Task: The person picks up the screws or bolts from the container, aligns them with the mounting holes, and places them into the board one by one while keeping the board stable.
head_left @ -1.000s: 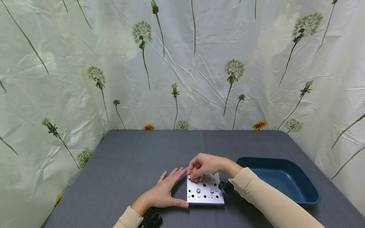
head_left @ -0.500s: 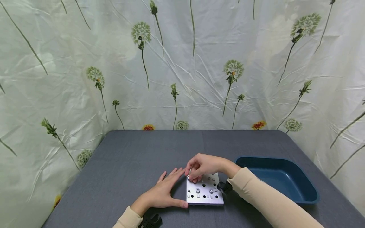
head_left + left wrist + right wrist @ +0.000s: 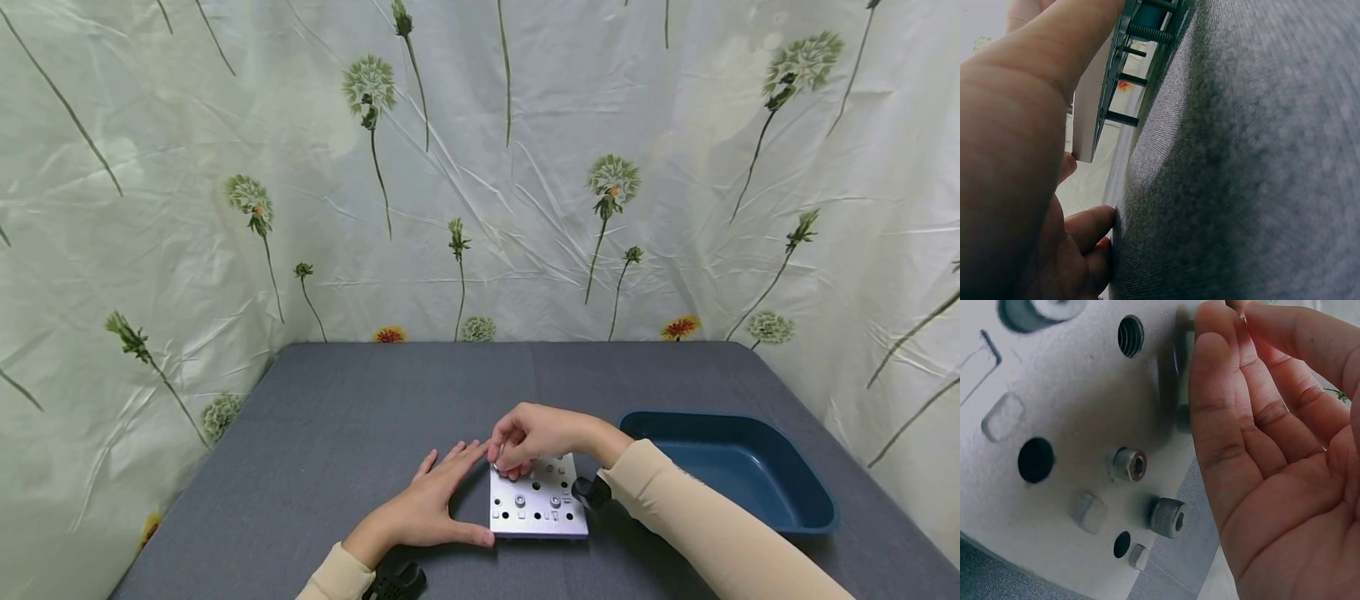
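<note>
A silver metal plate (image 3: 537, 527) with holes and several socket-head screws lies between my hands in the head view. My right hand (image 3: 542, 435) is over its far left corner, with thumb and index finger pinching a small screw (image 3: 1234, 304) that is mostly hidden. Two more screw heads, one left (image 3: 520, 501) and one right (image 3: 555, 502), stand near the plate's front. My left hand (image 3: 427, 510) is spread along the left side; its thumb touches the near left corner, its fingers reach toward the far left corner. Screw shanks (image 3: 1124, 118) stick out below the plate in the left wrist view.
A dark blue tray (image 3: 816, 528) stands to the right, beside my right forearm. Grey cloth covers the table (image 3: 360, 417). A flower-printed curtain (image 3: 525, 208) hangs behind it. Black wrist cameras are strapped on the left wrist (image 3: 397, 582) and the right wrist (image 3: 592, 492).
My right fingertips shift slightly at the plate's far left corner, and the screw head seen there earlier is now more covered. My left hand and the plate stay in place.
</note>
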Demonstrator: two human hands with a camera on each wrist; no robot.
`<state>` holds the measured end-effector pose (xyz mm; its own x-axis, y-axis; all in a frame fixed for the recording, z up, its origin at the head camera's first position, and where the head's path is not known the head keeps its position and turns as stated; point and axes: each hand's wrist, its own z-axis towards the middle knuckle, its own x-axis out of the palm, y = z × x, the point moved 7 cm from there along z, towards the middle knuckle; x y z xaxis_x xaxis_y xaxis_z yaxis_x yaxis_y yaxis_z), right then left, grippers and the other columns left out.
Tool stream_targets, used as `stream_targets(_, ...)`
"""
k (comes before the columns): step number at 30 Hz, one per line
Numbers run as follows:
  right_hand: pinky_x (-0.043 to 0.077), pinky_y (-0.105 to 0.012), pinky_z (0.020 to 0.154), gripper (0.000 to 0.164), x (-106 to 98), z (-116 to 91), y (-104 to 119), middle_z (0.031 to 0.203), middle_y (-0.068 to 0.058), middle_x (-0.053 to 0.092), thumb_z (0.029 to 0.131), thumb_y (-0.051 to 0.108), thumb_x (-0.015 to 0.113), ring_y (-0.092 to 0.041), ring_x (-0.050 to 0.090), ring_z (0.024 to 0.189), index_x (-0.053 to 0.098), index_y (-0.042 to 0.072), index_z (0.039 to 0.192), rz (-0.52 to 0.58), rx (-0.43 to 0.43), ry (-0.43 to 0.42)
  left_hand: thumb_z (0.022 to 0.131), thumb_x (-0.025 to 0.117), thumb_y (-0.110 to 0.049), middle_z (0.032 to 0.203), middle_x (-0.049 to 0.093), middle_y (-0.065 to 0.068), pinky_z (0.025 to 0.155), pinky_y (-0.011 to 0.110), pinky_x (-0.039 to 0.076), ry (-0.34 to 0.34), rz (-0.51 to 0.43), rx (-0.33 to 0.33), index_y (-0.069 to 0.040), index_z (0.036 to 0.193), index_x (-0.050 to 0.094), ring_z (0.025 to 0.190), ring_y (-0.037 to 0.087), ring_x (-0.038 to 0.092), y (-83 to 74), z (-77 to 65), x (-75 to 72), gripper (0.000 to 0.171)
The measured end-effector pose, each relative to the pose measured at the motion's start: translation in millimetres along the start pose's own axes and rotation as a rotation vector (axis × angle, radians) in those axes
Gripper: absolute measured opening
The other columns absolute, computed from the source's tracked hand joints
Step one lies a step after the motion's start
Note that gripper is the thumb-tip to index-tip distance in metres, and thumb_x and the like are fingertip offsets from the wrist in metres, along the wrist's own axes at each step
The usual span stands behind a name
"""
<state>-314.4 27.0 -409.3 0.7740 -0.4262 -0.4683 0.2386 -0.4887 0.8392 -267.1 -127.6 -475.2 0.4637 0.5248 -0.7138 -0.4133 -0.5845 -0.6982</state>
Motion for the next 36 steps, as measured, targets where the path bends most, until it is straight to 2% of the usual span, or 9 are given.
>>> stream_targets(10,0.059,-0.025,0.072,0.011,-3.7,-5.4,-0.8,0.087,-0.009,0.08,0.101,0.005,0.071,-0.011,0.071,0.075,0.076,0.001,0.11,0.022,0.011,-0.003,0.084,0.086,-0.062,0.18,0.026,0.007,0.127,0.078,0.0,-0.015,0.012,-0.003,-0.036,0.173,0.021,0.169,0.037,0.015,2.7,0.3,0.8,0.113)
stream_targets(19,0.061,-0.029,0.077,0.013,-20.0,-22.9,-2.5,0.086,-0.006,0.079,0.102,0.009,0.071,-0.012,0.07,0.077,0.076,0.001,0.111,-0.029,0.018,-0.053,0.084,0.086,-0.063,0.18,0.026,0.008,0.127,0.078,0.0,-0.019,0.02,-0.01,-0.03,0.173,0.023,0.169,0.038,0.015,1.1,1.3,0.3,0.115)
stream_targets(25,0.061,-0.033,0.079,0.019,-37.3,-41.6,-7.2,0.091,-0.013,0.08,0.102,0.012,0.072,-0.014,0.072,0.08,0.075,-0.003,0.115,-0.03,0.025,-0.089,0.083,0.087,-0.063,0.179,0.026,0.009,0.127,0.078,0.001,-0.025,0.025,-0.01,-0.029,0.173,0.023,0.168,0.039,0.016,0.7,1.4,0.1,0.116)
stream_targets(30,0.063,-0.041,0.083,0.016,-54.9,-62.9,-12.9,0.096,-0.02,0.08,0.103,0.014,0.073,-0.019,0.074,0.084,0.075,0.002,0.113,-0.044,0.052,-0.149,0.082,0.088,-0.062,0.179,0.027,0.01,0.126,0.079,0.002,-0.034,0.027,0.005,-0.028,0.173,0.023,0.168,0.041,0.017,-0.7,1.2,-0.1,0.118)
stream_targets(36,0.06,-0.031,0.077,0.014,-71.2,-88.0,-22.5,0.093,-0.011,0.08,0.103,0.016,0.073,-0.017,0.068,0.08,0.076,0.006,0.112,-0.056,0.075,-0.196,0.081,0.089,-0.061,0.179,0.026,0.01,0.126,0.079,0.001,-0.038,0.019,0.009,-0.028,0.173,0.023,0.168,0.041,0.017,-2.7,0.2,-0.5,0.118)
